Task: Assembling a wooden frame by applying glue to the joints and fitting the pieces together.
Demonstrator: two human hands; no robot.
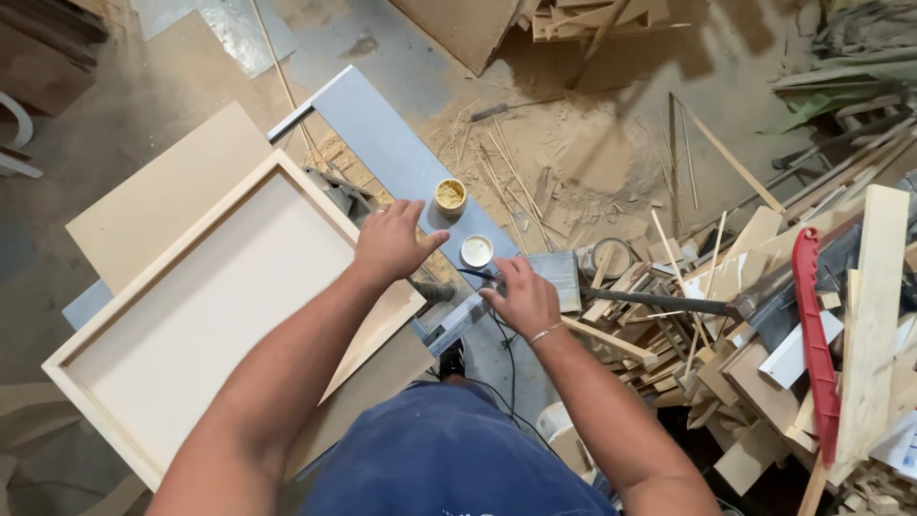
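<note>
The left hand (390, 241) rests open on the far corner of the wooden frame (181, 315); its grip holds nothing. The right hand (521, 296) lies flat on the grey surface (382, 134) near the white lid (476, 250) and the open jar (450, 196); its grip is loose, and I cannot tell if it holds anything.

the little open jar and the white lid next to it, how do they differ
The jar stands taller and shows yellowish filler inside; the lid is flat, shallow and white. The jar sits beside the left hand; the lid lies nearer the right hand. Both are round and rest on the grey board.
</note>
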